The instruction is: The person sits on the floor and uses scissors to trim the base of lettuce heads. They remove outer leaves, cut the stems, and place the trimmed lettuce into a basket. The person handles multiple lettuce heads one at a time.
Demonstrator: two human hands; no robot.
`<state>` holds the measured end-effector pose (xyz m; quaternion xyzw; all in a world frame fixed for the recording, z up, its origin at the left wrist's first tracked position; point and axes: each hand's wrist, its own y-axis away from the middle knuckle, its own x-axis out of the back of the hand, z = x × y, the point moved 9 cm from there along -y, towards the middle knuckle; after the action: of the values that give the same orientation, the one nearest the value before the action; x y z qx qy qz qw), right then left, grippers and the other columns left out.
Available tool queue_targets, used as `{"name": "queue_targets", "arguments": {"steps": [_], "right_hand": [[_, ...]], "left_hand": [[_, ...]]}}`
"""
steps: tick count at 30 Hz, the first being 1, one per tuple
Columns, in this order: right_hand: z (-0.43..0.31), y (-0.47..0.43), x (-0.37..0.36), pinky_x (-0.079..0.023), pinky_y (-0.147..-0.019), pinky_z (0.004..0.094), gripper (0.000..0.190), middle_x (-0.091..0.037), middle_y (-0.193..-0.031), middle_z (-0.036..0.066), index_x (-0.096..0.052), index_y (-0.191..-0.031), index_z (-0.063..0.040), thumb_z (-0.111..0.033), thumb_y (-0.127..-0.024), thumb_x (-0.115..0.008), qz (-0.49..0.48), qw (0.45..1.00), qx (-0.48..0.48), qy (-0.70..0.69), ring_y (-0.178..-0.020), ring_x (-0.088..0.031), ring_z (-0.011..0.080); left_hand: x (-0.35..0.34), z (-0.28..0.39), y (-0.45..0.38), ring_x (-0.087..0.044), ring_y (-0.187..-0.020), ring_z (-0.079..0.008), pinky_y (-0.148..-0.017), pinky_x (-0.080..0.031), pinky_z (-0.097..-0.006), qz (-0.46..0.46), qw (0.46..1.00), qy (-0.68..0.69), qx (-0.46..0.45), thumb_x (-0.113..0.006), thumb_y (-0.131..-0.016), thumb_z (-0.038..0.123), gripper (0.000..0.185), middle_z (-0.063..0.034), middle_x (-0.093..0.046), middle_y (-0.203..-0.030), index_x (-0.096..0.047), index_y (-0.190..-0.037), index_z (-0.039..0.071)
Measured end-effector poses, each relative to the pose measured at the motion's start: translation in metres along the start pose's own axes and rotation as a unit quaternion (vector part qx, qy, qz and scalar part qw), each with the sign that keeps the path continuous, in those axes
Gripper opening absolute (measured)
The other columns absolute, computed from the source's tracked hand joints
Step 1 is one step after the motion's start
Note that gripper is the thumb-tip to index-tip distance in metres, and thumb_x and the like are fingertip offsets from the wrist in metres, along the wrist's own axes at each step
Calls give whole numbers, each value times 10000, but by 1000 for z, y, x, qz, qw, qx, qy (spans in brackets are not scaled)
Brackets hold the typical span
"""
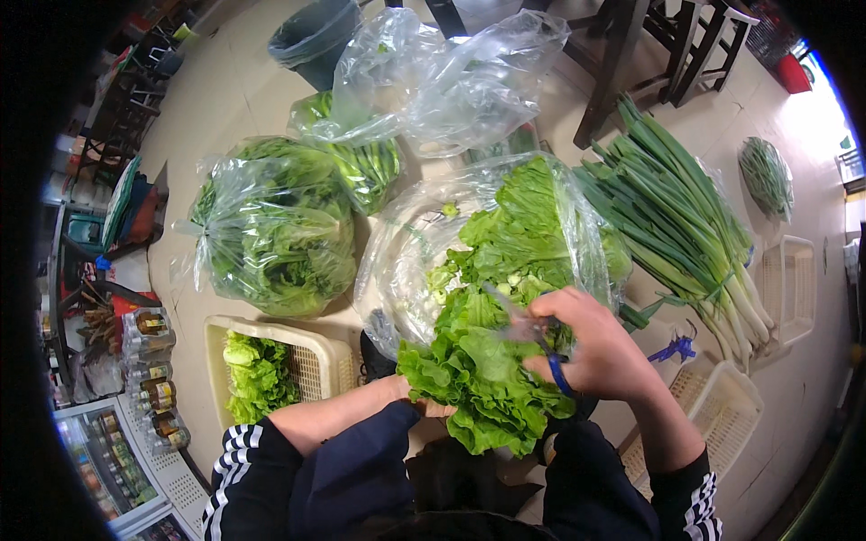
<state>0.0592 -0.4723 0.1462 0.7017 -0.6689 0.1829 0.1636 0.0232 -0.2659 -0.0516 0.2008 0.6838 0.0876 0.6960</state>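
A head of leafy green lettuce (484, 385) lies across my left hand (433, 407), which is mostly hidden under the leaves and grips it from below. My right hand (595, 338) holds a pair of scissors (528, 328) with a blue handle. Its blades, blurred, point up and left over the stem side of the lettuce. Beyond them lies an opened clear plastic bag (406, 250) with more lettuce (528, 230) and cut leaf pieces (443, 277) inside.
At the left stand a tied bag of greens (277, 230) and a cream plastic basket (328, 358) holding lettuce (257, 375). Scallions (683, 237) lie at the right, near two cream baskets (717, 406). Behind are clear bags (467, 88), a lined bin (314, 44) and wooden stools (683, 54).
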Motion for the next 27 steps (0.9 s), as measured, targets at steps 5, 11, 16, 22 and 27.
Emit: {"name": "queue_targets", "arguments": {"steps": [5, 11, 16, 22, 27], "right_hand": [[81, 2, 8, -379, -563, 223, 345, -555, -751, -20, -520, -1090, -64, -29, -802, -706, 83, 943, -230, -226, -646, -476, 54], [137, 20, 18, -380, -624, 206, 369, -480, -815, -59, -528, -1056, -111, -46, -757, -735, 136, 862, -273, -405, -727, -484, 61], [144, 27, 17, -380, -642, 208, 364, -471, -822, -53, -531, -1044, -120, -41, -748, -729, 138, 845, -289, -429, -736, -484, 78], [144, 25, 12, -390, -642, 216, 361, -492, -834, -39, -530, -1045, -122, -69, -745, -724, 148, 833, -297, -444, -746, -505, 87], [157, 29, 16, -414, -635, 231, 361, -500, -838, -32, -522, -1032, -121, -78, -735, -722, 168, 824, -298, -451, -737, -516, 96]], "left_hand": [[49, -6, -24, -527, -1276, -179, -1124, -374, -386, 30, 997, 62, 37, -435, -1032, 405, 523, -51, -521, -1436, -415, -1477, 130], [8, 7, -19, -542, -1261, -201, -1120, -372, -391, -103, 985, 137, 37, -434, -1037, 396, 478, -64, -569, -1385, -513, -1411, 109], [-6, 5, -21, -594, -1197, -229, -1058, -438, -407, -64, 984, 163, 44, -482, -1017, 408, 473, -78, -620, -1318, -563, -1363, 96], [-16, 8, -17, -607, -1177, -233, -1041, -455, -410, -64, 985, 159, 35, -500, -1008, 416, 476, -88, -630, -1299, -575, -1347, 90], [-24, 10, -13, -607, -1163, -250, -1035, -457, -423, -33, 985, 168, 35, -511, -999, 429, 491, -101, -631, -1289, -573, -1340, 82]]}}
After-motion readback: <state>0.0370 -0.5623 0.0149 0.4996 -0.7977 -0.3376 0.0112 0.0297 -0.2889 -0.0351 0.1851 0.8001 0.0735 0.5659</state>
